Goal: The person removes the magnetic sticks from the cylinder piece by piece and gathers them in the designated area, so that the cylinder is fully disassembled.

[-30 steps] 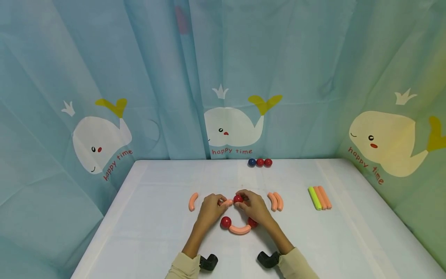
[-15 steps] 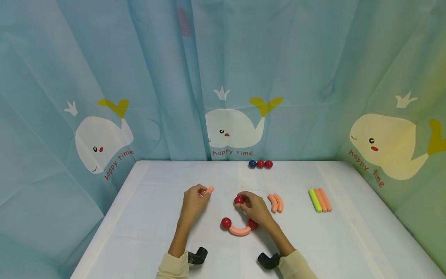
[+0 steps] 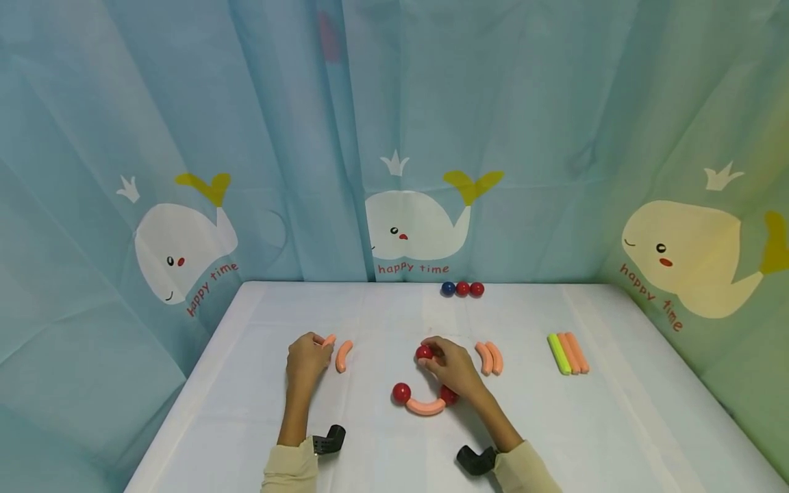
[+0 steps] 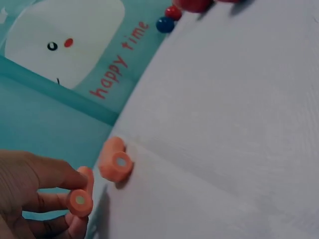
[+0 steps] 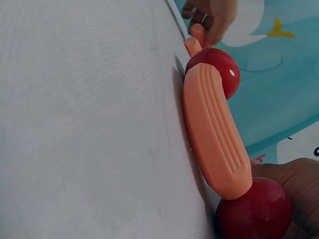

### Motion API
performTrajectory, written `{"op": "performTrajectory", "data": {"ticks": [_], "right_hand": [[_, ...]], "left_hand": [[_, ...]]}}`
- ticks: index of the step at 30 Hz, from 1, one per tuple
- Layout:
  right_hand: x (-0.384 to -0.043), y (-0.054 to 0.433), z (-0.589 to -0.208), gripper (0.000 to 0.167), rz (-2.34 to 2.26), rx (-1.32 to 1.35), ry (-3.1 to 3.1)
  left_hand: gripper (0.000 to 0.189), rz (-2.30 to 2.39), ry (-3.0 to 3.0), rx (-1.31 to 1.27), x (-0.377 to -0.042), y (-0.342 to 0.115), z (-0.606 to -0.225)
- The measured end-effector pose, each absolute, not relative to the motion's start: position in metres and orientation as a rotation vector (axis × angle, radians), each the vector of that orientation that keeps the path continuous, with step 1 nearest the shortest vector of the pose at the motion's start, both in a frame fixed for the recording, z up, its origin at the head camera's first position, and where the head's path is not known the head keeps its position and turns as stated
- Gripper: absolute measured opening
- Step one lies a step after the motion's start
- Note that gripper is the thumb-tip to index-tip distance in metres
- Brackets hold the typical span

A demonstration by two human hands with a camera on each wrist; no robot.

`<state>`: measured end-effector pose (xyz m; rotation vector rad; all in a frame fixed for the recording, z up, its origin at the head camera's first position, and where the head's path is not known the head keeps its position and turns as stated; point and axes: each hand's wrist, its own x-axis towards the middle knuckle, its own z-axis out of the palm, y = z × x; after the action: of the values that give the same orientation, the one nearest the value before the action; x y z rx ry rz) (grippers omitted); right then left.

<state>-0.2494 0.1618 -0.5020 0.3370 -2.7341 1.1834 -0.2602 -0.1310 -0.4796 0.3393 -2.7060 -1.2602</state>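
Note:
In the head view my left hand (image 3: 306, 357) pinches a curved orange toy rod (image 3: 329, 339) between thumb and fingers. Its end, with a pale disc in it, faces the left wrist camera. Just right of it on the table lies a second curved orange rod (image 4: 115, 162). My right hand (image 3: 455, 368) holds a red ball (image 3: 424, 352) in its fingertips. Below that hand, another curved orange rod (image 3: 426, 408) joins two red balls, the left ball (image 3: 401, 394) and the right ball (image 3: 448, 395), the latter partly behind the wrist. The right wrist view shows this rod large, between both balls.
Right of my right hand lie two curved orange rods (image 3: 490, 358). Farther right is a row of straight rods, one green (image 3: 559, 354) and two orange (image 3: 573, 353). A blue ball (image 3: 448, 289) and two red balls (image 3: 470, 289) stand by the back edge, near the curtain (image 3: 277, 137).
My left hand has drawn its curved rod away from the red ball in my right hand and carried it left, past the rod on the table. My right hand has stayed in place.

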Motion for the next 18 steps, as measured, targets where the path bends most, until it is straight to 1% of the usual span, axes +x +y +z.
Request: {"op": "performTrajectory", "data": {"ticks": [5,12,18], "right_hand": [[-0.2503,0.162,-0.5018,0.035,1.188,0.337,-2.737],[-0.2503,0.163,-0.5021,0.035,1.206,0.341,-2.73],[-0.2512,0.1627,-0.5026,0.035,1.201,0.335,-2.744]], "left_hand": [[0.017,-1.19,-2.753,0.354,-0.2608,-0.131,-0.4849],[0.027,-1.186,-2.76,0.352,-0.2624,-0.1318,-0.4858],[0.026,-1.226,-2.773,0.336,-0.2632,-0.1332,-0.4864]]}}
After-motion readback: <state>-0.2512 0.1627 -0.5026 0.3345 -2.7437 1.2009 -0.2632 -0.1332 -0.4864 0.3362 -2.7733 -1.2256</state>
